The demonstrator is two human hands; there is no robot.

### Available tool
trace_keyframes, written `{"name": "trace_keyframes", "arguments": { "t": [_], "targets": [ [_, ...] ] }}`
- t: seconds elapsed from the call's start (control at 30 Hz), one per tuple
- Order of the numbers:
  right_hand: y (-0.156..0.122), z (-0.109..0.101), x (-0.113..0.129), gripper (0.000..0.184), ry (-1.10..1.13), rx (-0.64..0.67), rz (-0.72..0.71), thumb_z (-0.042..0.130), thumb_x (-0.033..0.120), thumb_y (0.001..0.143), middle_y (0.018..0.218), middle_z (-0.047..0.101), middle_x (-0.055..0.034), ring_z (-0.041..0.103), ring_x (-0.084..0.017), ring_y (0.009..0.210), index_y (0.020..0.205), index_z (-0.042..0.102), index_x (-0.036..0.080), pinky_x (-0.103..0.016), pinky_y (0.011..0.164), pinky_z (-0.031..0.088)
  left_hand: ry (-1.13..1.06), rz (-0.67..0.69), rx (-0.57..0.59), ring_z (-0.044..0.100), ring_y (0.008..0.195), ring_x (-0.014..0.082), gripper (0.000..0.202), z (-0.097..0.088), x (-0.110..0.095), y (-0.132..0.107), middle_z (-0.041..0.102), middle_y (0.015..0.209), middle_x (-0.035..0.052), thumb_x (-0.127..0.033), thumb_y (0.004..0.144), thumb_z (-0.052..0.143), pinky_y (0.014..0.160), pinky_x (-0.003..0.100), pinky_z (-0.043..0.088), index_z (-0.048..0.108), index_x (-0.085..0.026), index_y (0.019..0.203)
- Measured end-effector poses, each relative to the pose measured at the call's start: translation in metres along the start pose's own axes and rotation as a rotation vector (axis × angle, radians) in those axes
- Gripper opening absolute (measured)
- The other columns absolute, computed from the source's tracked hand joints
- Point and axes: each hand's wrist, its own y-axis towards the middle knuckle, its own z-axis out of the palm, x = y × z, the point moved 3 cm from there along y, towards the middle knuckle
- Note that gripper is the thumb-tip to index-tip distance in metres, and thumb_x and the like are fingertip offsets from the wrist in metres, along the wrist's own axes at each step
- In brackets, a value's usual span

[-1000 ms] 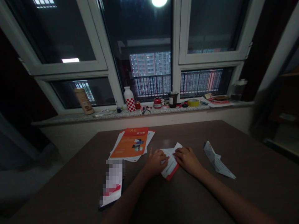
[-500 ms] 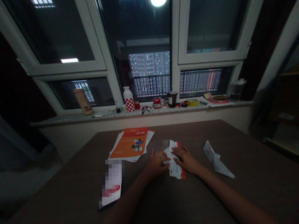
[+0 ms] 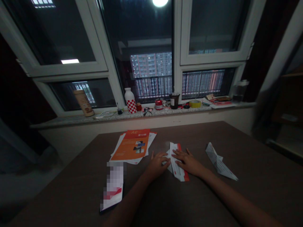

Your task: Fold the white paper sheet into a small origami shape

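A folded sheet of white paper (image 3: 178,171) with a red-orange strip along its right side lies on the brown table. My right hand (image 3: 188,162) rests flat on it with fingers spread, pressing from the right. At its left edge, my left hand (image 3: 157,165) has its thumb and fingers drawn together on a pale flap; the exact grip is partly hidden. A second piece of folded printed paper (image 3: 217,162), long and pointed, stands apart to the right of my right hand.
An orange booklet (image 3: 130,146) lies over white sheets at the table's back left. In front of it is a phone (image 3: 113,186) with a blurred-out screen. Behind the table, the windowsill (image 3: 106,118) holds a checkered bottle (image 3: 131,102), a tan flask (image 3: 84,103), a dark cup (image 3: 174,101) and yellow tape (image 3: 195,104).
The folded paper has tilted slightly, its upper end shifting left, and its lower left corner now looks folded inward. My left hand has moved a little left. The second folded paper is still.
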Motion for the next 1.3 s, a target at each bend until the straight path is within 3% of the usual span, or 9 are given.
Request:
{"name": "trace_keyframes", "arguments": {
  "t": [0.13, 0.33, 0.67, 0.8, 0.97, 1.17, 1.3],
  "targets": [
    [0.000, 0.000, 0.000, 0.046, -0.011, 0.019, 0.003, 0.043, 0.042, 0.095, 0.154, 0.032, -0.0043, 0.027, -0.024, 0.143, 0.140, 0.044, 0.034, -0.061, 0.114, 0.000, -0.032, 0.005, 0.037, 0.049, 0.128, 0.0219, 0.031, 0.000, 0.001, 0.001, 0.060, 0.134, 0.0011, -0.044, 0.096, 0.045, 0.116, 0.058, -0.001, 0.066, -0.031, 0.115],
    [-0.001, -0.003, 0.004, 0.047, -0.008, 0.030, 0.001, 0.045, 0.045, 0.094, 0.153, 0.034, -0.0044, 0.030, -0.026, 0.142, 0.140, 0.044, 0.036, -0.063, 0.113, -0.001, -0.038, -0.042, 0.003, 0.050, 0.127, 0.0228, 0.039, -0.001, 0.002, 0.002, 0.059, 0.135, 0.0026, -0.047, 0.093, 0.051, 0.116, 0.058, 0.001, 0.056, -0.031, 0.128],
    [0.000, -0.002, 0.000, 0.054, 0.063, -0.030, 0.023, 0.052, 0.043, 0.090, 0.151, 0.038, -0.0061, 0.034, -0.024, 0.140, 0.142, 0.042, 0.031, -0.057, 0.116, 0.001, 0.019, -0.012, 0.007, 0.049, 0.125, 0.0248, 0.032, 0.003, 0.003, 0.005, 0.060, 0.131, 0.0015, -0.048, 0.090, 0.057, 0.114, 0.061, 0.006, 0.063, -0.034, 0.118],
    [0.001, 0.000, -0.005, 0.046, 0.121, -0.096, 0.029, 0.059, 0.044, 0.086, 0.148, 0.043, -0.0075, 0.040, -0.023, 0.137, 0.129, 0.054, 0.026, -0.054, 0.117, 0.004, -0.003, -0.010, 0.014, 0.050, 0.123, 0.0257, 0.032, 0.000, 0.003, 0.006, 0.061, 0.129, 0.0020, -0.047, 0.088, 0.060, 0.112, 0.064, 0.005, 0.065, -0.034, 0.116],
    [0.004, 0.002, -0.011, 0.023, 0.200, -0.148, 0.054, 0.047, 0.037, 0.094, 0.141, 0.053, -0.0054, 0.046, -0.021, 0.132, 0.104, 0.064, 0.026, -0.054, 0.116, 0.007, 0.029, -0.012, 0.017, 0.050, 0.122, 0.0250, 0.030, -0.002, -0.001, 0.007, 0.061, 0.129, 0.0019, -0.048, 0.090, 0.057, 0.113, 0.062, 0.006, 0.065, -0.033, 0.114],
    [0.010, 0.003, -0.012, 0.016, 0.218, -0.238, 0.106, 0.053, 0.026, 0.088, 0.134, 0.060, -0.0057, 0.054, -0.022, 0.124, 0.093, 0.068, 0.025, -0.054, 0.114, 0.015, 0.056, -0.015, -0.020, 0.053, 0.115, 0.0226, 0.026, -0.001, -0.005, 0.012, 0.065, 0.114, 0.0010, -0.048, 0.092, 0.053, 0.112, 0.059, 0.014, 0.068, -0.030, 0.104],
    [0.013, 0.005, -0.014, 0.013, 0.224, -0.293, 0.117, 0.057, 0.028, 0.086, 0.130, 0.062, -0.0067, 0.056, -0.025, 0.121, 0.089, 0.070, 0.024, -0.056, 0.113, 0.017, 0.060, -0.020, -0.024, 0.051, 0.118, 0.0240, 0.023, 0.002, -0.002, 0.013, 0.063, 0.118, -0.0002, -0.046, 0.090, 0.058, 0.112, 0.061, 0.013, 0.067, -0.031, 0.105]
  ]
}}
